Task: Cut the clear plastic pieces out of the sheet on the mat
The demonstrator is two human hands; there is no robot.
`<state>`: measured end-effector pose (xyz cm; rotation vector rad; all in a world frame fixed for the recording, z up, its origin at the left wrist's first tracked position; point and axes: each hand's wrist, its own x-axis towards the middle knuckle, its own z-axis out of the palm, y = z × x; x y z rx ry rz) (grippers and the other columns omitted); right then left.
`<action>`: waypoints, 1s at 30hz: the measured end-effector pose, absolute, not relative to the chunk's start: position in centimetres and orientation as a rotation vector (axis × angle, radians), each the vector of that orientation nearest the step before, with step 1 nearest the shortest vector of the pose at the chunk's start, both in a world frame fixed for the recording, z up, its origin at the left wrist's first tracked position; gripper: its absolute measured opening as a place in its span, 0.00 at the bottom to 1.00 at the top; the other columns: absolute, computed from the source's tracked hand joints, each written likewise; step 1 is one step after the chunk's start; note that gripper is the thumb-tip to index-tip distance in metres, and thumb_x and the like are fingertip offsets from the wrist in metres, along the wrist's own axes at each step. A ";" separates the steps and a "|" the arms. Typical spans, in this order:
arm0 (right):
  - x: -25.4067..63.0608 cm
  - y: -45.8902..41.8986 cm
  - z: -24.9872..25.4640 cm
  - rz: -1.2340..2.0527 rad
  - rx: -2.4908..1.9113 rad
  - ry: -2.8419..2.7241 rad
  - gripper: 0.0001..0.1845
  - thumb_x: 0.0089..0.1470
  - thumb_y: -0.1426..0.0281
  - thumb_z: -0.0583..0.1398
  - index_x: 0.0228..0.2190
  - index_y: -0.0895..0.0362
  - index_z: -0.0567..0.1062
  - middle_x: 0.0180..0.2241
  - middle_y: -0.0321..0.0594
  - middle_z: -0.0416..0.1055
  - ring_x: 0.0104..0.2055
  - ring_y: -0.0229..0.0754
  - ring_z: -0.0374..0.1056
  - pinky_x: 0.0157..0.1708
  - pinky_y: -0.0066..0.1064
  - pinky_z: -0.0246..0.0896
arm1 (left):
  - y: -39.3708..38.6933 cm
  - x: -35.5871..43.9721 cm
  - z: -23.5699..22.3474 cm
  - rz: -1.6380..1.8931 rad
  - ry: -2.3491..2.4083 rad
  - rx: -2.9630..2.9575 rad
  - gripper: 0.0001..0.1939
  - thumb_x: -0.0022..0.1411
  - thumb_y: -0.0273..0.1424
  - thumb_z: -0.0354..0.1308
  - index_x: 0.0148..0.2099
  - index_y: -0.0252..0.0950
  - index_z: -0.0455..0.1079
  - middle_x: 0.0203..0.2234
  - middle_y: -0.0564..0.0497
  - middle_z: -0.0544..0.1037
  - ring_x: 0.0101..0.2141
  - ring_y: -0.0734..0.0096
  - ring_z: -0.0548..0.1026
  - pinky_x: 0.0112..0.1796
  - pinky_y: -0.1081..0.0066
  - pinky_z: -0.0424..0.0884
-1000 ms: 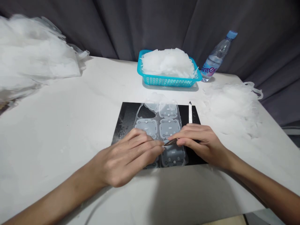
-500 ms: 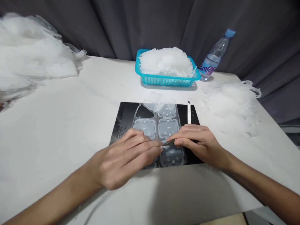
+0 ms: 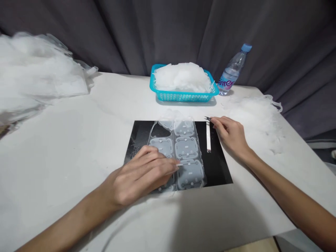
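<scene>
A translucent moulded sheet (image 3: 185, 148) with several rounded-square cells lies on a black mat (image 3: 217, 168). My left hand (image 3: 139, 175) rests on the sheet's lower left. Its fingers are pressed together at the seam between cells, with a small pale sliver at the fingertips. My right hand (image 3: 231, 134) is at the mat's upper right corner, pinching a small dark tweezer-like tool (image 3: 207, 118) whose tip points left. A white stick (image 3: 208, 139) lies on the mat just left of that hand.
A turquoise basket (image 3: 181, 95) heaped with clear plastic pieces stands at the back. A water bottle (image 3: 231, 71) is to its right. Piles of clear plastic lie at the right (image 3: 252, 112) and far left (image 3: 34, 73). The white table's front edge (image 3: 236, 241) is near.
My right hand has lifted away from the sheet's middle and moved up and right to the mat's corner with the dark tool. My left hand has stayed on the sheet.
</scene>
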<state>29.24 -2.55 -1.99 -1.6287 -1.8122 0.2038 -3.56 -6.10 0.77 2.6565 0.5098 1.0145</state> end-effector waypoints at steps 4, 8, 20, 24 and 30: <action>30.2 -1.3 -3.5 0.101 -1.708 -1.804 0.25 0.73 0.56 0.50 0.49 0.57 0.81 0.40 0.48 0.79 0.43 0.54 0.75 0.43 0.42 0.67 | -5.5 -3.1 1.0 1.104 0.497 2.508 0.16 0.68 0.18 0.62 0.55 0.36 0.72 0.44 0.44 0.86 0.37 0.69 0.83 0.39 0.66 0.75; 30.3 -0.9 -4.5 0.031 -1.743 -1.796 0.25 0.73 0.59 0.48 0.55 0.59 0.76 0.48 0.55 0.74 0.48 0.57 0.73 0.47 0.48 0.69 | -5.4 -2.8 1.2 1.123 0.494 2.368 0.15 0.68 0.17 0.62 0.53 0.37 0.72 0.42 0.46 0.87 0.39 0.66 0.85 0.40 0.65 0.76; 29.4 -1.6 -4.0 -0.317 -1.891 -1.961 0.21 0.73 0.63 0.50 0.54 0.57 0.78 0.43 0.53 0.76 0.48 0.58 0.66 0.29 0.38 0.61 | -5.7 -2.4 1.6 1.146 0.498 2.301 0.16 0.66 0.14 0.62 0.50 0.37 0.71 0.40 0.49 0.87 0.39 0.65 0.86 0.42 0.63 0.73; 29.7 -1.3 -4.3 -0.385 -1.877 -1.970 0.21 0.72 0.62 0.51 0.50 0.57 0.81 0.43 0.53 0.76 0.47 0.58 0.64 0.26 0.37 0.58 | -5.6 -2.5 1.5 1.148 0.510 2.338 0.16 0.67 0.16 0.62 0.52 0.37 0.71 0.40 0.49 0.87 0.37 0.66 0.85 0.41 0.63 0.72; 27.7 -3.1 -2.4 -0.070 -1.453 -1.913 0.18 0.71 0.61 0.56 0.53 0.56 0.78 0.46 0.51 0.71 0.49 0.54 0.66 0.46 0.47 0.69 | -5.6 -3.2 0.5 1.052 0.639 2.379 0.22 0.69 0.21 0.65 0.60 0.42 0.66 0.44 0.52 0.87 0.38 0.69 0.84 0.47 0.61 0.72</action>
